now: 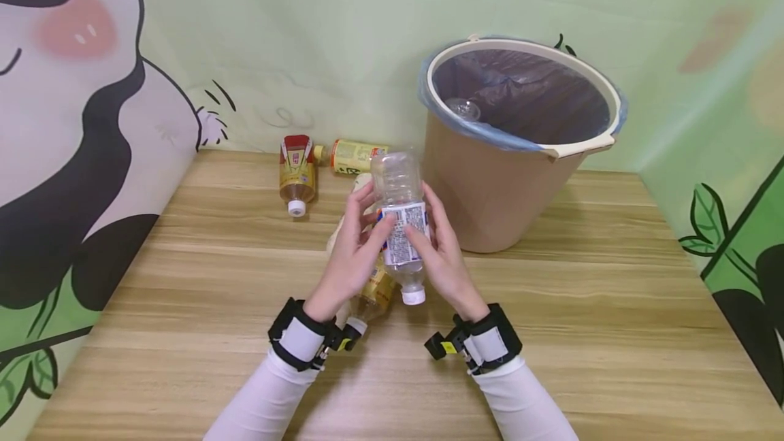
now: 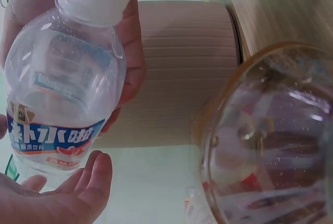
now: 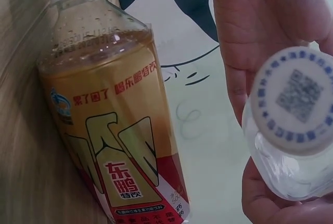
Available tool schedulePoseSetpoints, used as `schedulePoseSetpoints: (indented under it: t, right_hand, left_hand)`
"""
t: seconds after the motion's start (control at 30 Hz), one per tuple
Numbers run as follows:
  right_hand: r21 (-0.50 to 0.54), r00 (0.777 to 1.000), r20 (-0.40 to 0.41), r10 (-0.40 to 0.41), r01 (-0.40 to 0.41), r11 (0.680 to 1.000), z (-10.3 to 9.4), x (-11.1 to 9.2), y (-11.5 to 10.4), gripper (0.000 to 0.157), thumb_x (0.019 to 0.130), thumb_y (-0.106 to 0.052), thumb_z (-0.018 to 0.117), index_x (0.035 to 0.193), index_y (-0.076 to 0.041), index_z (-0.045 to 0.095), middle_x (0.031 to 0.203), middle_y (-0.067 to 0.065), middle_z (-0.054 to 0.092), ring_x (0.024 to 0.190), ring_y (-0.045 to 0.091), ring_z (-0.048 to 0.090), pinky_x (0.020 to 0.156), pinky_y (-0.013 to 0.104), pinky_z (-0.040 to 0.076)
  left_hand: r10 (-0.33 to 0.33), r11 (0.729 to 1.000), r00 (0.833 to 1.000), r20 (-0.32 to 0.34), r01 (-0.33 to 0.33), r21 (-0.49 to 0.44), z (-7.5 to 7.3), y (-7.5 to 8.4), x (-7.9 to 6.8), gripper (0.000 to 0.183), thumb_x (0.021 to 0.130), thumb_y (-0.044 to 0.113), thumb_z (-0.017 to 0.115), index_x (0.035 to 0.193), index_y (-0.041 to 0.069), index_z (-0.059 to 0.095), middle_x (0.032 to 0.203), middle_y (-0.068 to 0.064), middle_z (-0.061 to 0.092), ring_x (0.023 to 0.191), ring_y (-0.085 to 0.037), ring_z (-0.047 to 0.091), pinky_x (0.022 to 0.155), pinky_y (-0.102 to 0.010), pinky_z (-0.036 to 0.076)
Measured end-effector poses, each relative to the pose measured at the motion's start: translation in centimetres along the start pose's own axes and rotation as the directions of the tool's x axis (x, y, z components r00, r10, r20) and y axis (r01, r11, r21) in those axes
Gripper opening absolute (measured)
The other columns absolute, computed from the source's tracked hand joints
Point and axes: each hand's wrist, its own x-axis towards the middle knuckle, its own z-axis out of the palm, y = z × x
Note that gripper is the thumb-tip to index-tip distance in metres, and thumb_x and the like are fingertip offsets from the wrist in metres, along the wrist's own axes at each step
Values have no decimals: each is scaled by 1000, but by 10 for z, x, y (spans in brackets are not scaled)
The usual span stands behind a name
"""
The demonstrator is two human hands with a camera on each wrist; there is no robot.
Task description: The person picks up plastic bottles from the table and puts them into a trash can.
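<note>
Both hands hold a clear plastic bottle [image 1: 398, 182] above the table, its white cap towards me. My left hand [image 1: 349, 247] grips its left side and my right hand [image 1: 447, 257] its right side, thumbs on the white printed back of the label. A blue front label with a red fruit picture shows on the bottle [image 2: 57, 130] in the left wrist view. Beneath the left hand lies a yellow-labelled drink bottle [image 1: 375, 288], partly hidden; close up, this drink bottle [image 3: 114, 125] shows a red and gold label and a white cap.
Right behind the hands stands a beige bin [image 1: 484, 203] with a bluish liner; a clear bottle [image 1: 463, 109] lies inside. Farther left are a red and gold bottle [image 1: 297, 172] and a yellow container [image 1: 355, 154] on its side. A pale object [image 1: 363, 181] sits partly behind the left hand.
</note>
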Motion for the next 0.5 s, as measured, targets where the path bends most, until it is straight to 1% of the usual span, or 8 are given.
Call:
schedulePoseSetpoints:
  t: [0.1,0.27,0.47,0.5]
  right_hand:
    - [-16,1000,-15,-13,13,1000,0,0,1,61,97,-11,47,151,-21,20,127,18,47,105,33,56,81,44,54]
    - [-42,999,-31,-30,29,999,0,0,2,61,97,-10,48,151,-20,21,125,18,49,103,32,57,79,44,54]
    - [-59,998,-38,-50,47,997,1,1,1,63,96,-7,50,151,-18,22,124,18,50,100,32,58,77,43,55]
    - [-63,998,-40,-54,52,997,1,1,1,63,96,-7,50,151,-17,22,124,18,50,100,32,58,77,43,55]
  left_hand:
    - [9,1000,1000,5,-9,6,-1,0,0,51,98,10,46,144,3,25,142,-23,38,117,-37,50,93,-50,46]
    - [11,1000,1000,7,-11,9,-2,-1,0,50,98,9,45,144,2,26,141,-25,39,117,-37,50,95,-50,45]
    - [-2,999,1000,8,1,34,-3,0,1,49,99,9,45,144,2,27,140,-24,40,116,-36,51,95,-47,46]
    - [-7,999,1000,7,6,44,-3,-3,2,49,99,10,44,144,2,27,140,-24,40,116,-36,51,95,-47,46]
